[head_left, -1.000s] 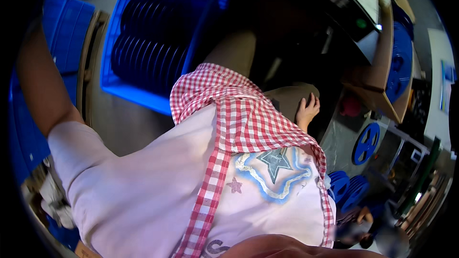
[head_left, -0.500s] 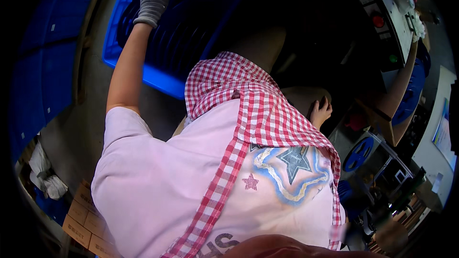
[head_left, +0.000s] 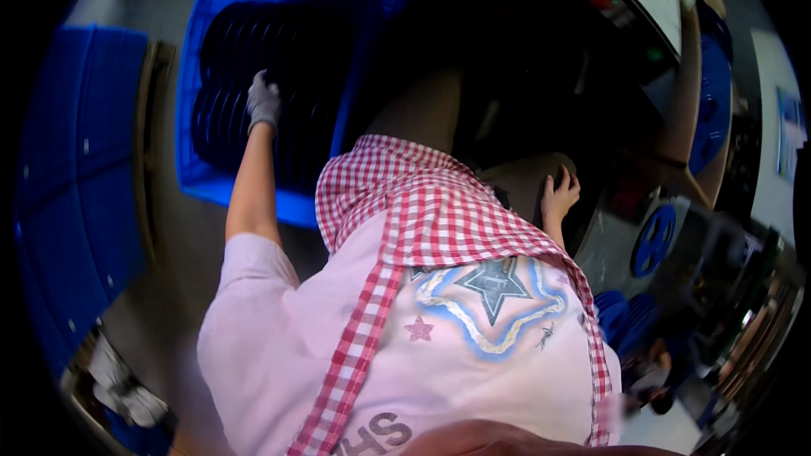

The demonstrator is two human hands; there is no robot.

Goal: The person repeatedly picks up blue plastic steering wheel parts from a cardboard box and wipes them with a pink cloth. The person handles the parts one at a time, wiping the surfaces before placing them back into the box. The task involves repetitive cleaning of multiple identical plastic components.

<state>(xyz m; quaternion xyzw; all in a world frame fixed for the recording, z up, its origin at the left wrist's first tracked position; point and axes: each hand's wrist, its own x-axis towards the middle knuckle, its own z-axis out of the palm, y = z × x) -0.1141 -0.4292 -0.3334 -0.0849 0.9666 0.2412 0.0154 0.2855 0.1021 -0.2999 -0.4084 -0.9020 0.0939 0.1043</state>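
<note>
My left hand [head_left: 264, 102], in a grey glove, is over a blue crate [head_left: 187, 148]. Rows of dark, thin, curved-edged pieces [head_left: 232, 122] stand closely side by side inside. Its fingers curl in among these pieces; anything held between them is lost in the dark. Bare and apart from the crate, my right hand [head_left: 561, 195] rests on my right leg [head_left: 522, 186], fingers loosely spread with nothing visible in them. A red-and-white checked apron [head_left: 456, 211] lies across my lap.
Blue stacked boxes [head_left: 106, 160] stand at the left beside a wooden pallet [head_left: 152, 131]. At the right are a light worktop [head_left: 650, 0], a cardboard box [head_left: 683, 122] with blue pieces in it, and a blue spoked disc [head_left: 655, 241]. The middle beyond my legs is very dark.
My left hand has drawn back from the crate's far end to its middle, with the elbow bent closer. The view has shifted, showing more of the crate. My right hand stays on my leg.
</note>
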